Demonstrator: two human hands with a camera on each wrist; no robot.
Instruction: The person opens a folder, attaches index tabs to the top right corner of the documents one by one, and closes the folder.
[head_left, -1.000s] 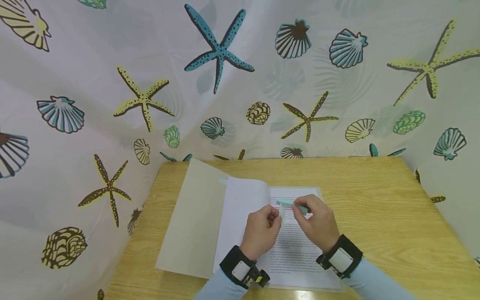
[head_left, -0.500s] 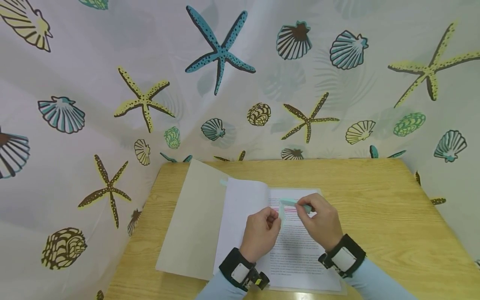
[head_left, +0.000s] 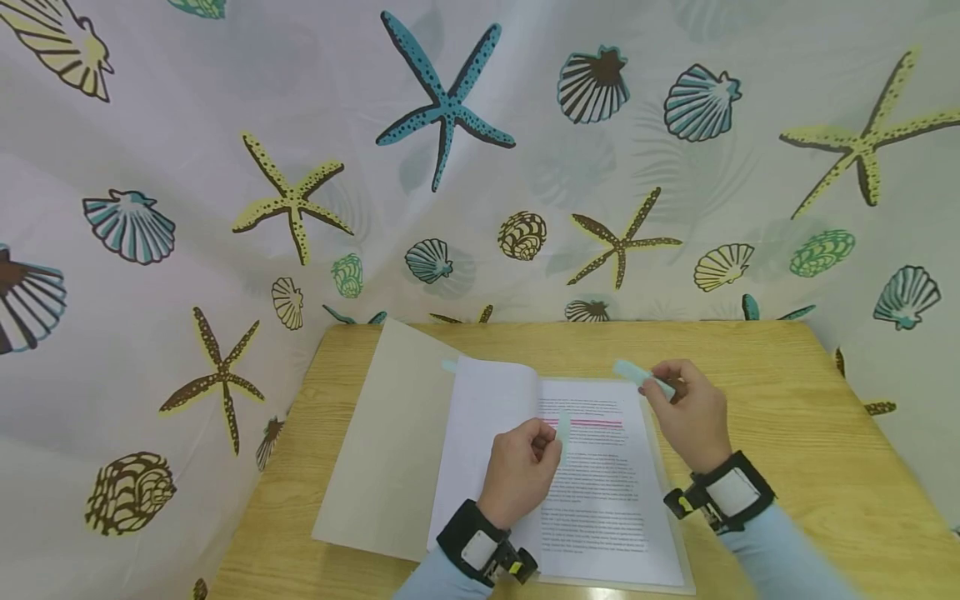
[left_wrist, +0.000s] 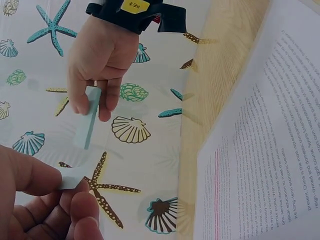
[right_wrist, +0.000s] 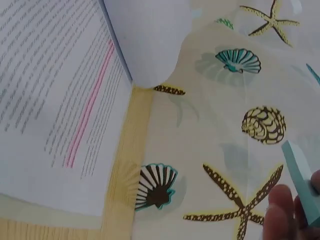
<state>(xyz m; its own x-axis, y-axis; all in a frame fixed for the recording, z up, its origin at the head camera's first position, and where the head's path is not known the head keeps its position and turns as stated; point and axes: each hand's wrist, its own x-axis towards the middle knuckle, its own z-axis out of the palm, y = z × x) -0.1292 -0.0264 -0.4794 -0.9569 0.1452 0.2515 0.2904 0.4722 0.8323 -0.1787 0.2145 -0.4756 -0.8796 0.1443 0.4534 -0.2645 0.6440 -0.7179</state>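
- The left hand [head_left: 520, 468] pinched a small pale strip [head_left: 562, 428] (probably a sticky tab) between thumb and forefinger, the other fingers curled.
- The strip looked very light, thin and floppy; I judged that it would bend or stick to skin easily, so the hold belongs at one end, gently.
- The strip stood up from the pinch, just above the pink highlighted line [head_left: 592, 423] of the printed page [head_left: 600, 500].
- The right hand [head_left: 690, 412] held the pad of tabs [head_left: 637, 375] at its near end with curled fingers; the pad pointed away from the palm, well apart from the left hand.
- The open folder [head_left: 382, 450] lay below both hands on the wooden table [head_left: 787, 417].
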